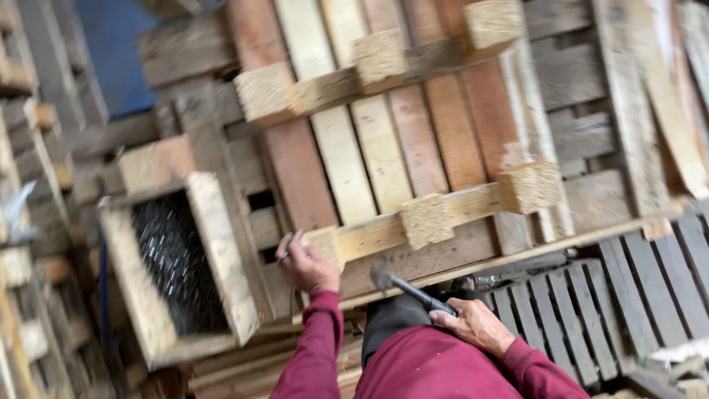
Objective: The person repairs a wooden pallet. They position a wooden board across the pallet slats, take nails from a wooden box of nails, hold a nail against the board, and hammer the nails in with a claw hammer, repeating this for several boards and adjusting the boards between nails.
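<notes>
Hammer is gripped in the right hand; left hand pinches nails at the pallet's near corner block.

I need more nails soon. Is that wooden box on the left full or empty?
Partly full: the open-topped wooden box holds a dark heap of metal nails that covers its bottom, below the rim.

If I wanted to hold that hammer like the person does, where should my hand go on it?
Probably low on the dark handle, away from the metal head. The hammer lies slanted, head up and to the left, handle end down to the right. The right hand wraps that lower end, coming from the person's own side. The left hand rests by a chipboard block on the pallet.
</notes>
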`<action>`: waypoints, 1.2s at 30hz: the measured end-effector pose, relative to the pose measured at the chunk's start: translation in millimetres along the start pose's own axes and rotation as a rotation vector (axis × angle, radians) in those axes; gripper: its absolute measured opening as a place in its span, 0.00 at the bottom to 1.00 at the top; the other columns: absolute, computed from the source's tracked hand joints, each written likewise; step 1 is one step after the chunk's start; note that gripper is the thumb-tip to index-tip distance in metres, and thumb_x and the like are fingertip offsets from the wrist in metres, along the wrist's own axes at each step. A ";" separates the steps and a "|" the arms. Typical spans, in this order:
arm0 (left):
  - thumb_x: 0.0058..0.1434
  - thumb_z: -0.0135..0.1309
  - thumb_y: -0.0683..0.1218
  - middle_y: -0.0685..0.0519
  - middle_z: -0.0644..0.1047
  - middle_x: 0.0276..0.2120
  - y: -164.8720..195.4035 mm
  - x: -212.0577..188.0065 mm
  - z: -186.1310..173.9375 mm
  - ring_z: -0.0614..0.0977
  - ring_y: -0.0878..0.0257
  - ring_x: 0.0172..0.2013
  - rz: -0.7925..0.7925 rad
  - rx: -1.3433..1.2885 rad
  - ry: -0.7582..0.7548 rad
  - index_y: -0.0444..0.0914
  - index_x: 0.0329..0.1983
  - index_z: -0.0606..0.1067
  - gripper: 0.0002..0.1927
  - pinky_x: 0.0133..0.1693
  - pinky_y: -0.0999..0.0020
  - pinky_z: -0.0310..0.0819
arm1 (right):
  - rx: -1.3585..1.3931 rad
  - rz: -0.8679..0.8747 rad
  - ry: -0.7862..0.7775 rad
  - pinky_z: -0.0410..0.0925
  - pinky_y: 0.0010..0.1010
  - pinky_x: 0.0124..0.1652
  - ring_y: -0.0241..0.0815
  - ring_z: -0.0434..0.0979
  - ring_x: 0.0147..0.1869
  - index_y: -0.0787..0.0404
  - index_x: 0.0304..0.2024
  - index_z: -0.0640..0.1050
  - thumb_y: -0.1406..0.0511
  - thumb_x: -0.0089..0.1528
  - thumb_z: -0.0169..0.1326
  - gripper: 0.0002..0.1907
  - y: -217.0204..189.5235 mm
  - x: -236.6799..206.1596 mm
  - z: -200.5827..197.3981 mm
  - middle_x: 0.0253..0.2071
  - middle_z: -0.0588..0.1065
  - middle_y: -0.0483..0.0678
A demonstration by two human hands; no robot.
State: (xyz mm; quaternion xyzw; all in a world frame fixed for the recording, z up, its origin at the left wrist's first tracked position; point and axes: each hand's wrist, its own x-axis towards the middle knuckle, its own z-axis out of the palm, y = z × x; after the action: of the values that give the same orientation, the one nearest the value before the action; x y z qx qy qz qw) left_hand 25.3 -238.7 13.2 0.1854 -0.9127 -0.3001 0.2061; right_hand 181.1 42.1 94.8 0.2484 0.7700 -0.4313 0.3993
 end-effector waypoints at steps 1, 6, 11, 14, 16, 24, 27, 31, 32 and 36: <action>0.64 0.50 0.36 0.49 0.73 0.57 -1.1 -2.5 -0.7 0.76 0.49 0.56 -0.058 0.005 -0.045 0.42 0.51 0.78 0.15 0.54 0.54 0.73 | -0.006 0.008 0.001 0.64 0.33 0.28 0.36 0.66 0.25 0.64 0.33 0.81 0.48 0.59 0.61 0.24 5.6 -9.7 -8.6 0.18 0.69 0.49; 0.60 0.59 0.44 0.44 0.72 0.56 18.1 8.1 -6.6 0.73 0.46 0.59 0.055 0.253 -0.315 0.42 0.48 0.80 0.13 0.60 0.45 0.63 | 0.263 -0.075 0.206 0.65 0.29 0.27 0.31 0.68 0.26 0.64 0.32 0.82 0.52 0.60 0.60 0.20 25.0 -45.7 -32.8 0.20 0.72 0.42; 0.59 0.62 0.54 0.38 0.67 0.66 107.3 5.7 23.4 0.65 0.44 0.67 0.168 -0.047 -0.804 0.39 0.57 0.76 0.25 0.66 0.46 0.55 | 0.552 -0.146 0.438 0.63 0.27 0.22 0.33 0.69 0.21 0.64 0.35 0.78 0.57 0.64 0.56 0.16 42.3 -27.3 -84.3 0.19 0.70 0.43; 0.55 0.64 0.60 0.40 0.64 0.67 176.0 -27.8 59.1 0.62 0.45 0.67 0.327 0.062 -0.955 0.41 0.57 0.76 0.30 0.67 0.43 0.50 | 0.635 -0.185 0.537 0.65 0.25 0.22 0.31 0.70 0.21 0.65 0.37 0.76 0.57 0.66 0.55 0.16 54.9 -8.7 -140.9 0.21 0.70 0.41; 0.57 0.63 0.61 0.42 0.66 0.66 212.4 -60.3 77.5 0.63 0.44 0.67 0.233 0.141 -0.946 0.43 0.59 0.75 0.31 0.64 0.36 0.44 | 0.649 -0.175 0.588 0.64 0.24 0.21 0.30 0.69 0.21 0.63 0.42 0.76 0.56 0.65 0.55 0.16 62.1 -1.6 -178.0 0.22 0.69 0.40; 0.64 0.56 0.55 0.55 0.80 0.49 238.7 -98.5 113.8 0.74 0.56 0.57 0.248 0.250 -0.534 0.47 0.48 0.80 0.13 0.67 0.43 0.52 | 0.363 -0.104 0.600 0.62 0.26 0.22 0.29 0.65 0.23 0.62 0.44 0.78 0.54 0.64 0.57 0.18 97.8 31.2 -314.9 0.21 0.67 0.40; 0.62 0.57 0.56 0.52 0.78 0.52 231.0 -95.6 124.9 0.73 0.54 0.58 0.252 0.203 -0.418 0.43 0.50 0.80 0.18 0.67 0.42 0.53 | 0.323 -0.171 0.492 0.62 0.27 0.23 0.32 0.66 0.24 0.69 0.35 0.75 0.54 0.68 0.57 0.22 98.6 70.7 -345.6 0.23 0.68 0.41; 0.65 0.56 0.59 0.48 0.74 0.59 227.8 -96.8 130.8 0.69 0.50 0.64 0.246 0.098 -0.278 0.40 0.50 0.80 0.21 0.68 0.42 0.53 | 0.404 -0.190 0.376 0.66 0.27 0.22 0.32 0.68 0.21 0.61 0.36 0.74 0.55 0.67 0.54 0.16 84.1 122.5 -376.3 0.22 0.70 0.41; 0.66 0.56 0.59 0.47 0.73 0.60 228.7 -97.3 130.3 0.68 0.49 0.65 0.243 0.068 -0.250 0.39 0.51 0.81 0.22 0.68 0.42 0.53 | 0.389 -0.163 0.386 0.67 0.27 0.22 0.33 0.68 0.22 0.62 0.38 0.73 0.55 0.67 0.54 0.16 79.6 132.8 -382.5 0.23 0.71 0.41; 0.64 0.58 0.60 0.46 0.71 0.63 236.2 -96.0 128.6 0.66 0.47 0.68 0.182 0.169 -0.221 0.41 0.46 0.82 0.19 0.70 0.41 0.49 | 0.428 -0.249 0.440 0.65 0.26 0.24 0.32 0.69 0.23 0.66 0.43 0.75 0.58 0.67 0.57 0.16 71.1 163.0 -403.9 0.25 0.68 0.40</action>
State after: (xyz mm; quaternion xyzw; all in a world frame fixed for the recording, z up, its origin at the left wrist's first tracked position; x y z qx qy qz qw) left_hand -6.9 43.7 40.7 0.0844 -0.9649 -0.2208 0.1143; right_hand -20.0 432.5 51.4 0.3178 0.7543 -0.5646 0.1063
